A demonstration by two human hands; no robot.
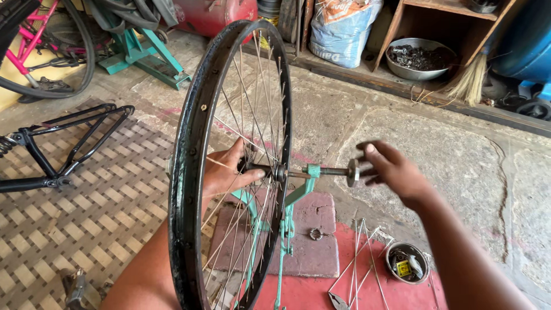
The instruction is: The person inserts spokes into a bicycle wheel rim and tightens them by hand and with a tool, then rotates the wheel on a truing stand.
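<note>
On green steel stand (pixel 298 198), black spoked wheel (pixel 189 143) between hands (pixel 227 172)

Against the far wall, beside the wooden shelf, stands a bulging sack (pixel 340 26), pale blue and white below with an orange top, its printed face turned toward the room. Down on the red floor patch, near the loose spokes, sits a small round tin (pixel 407 263) holding a little yellow label (pixel 403 268) with dark print. I see no signs or screens.
</note>
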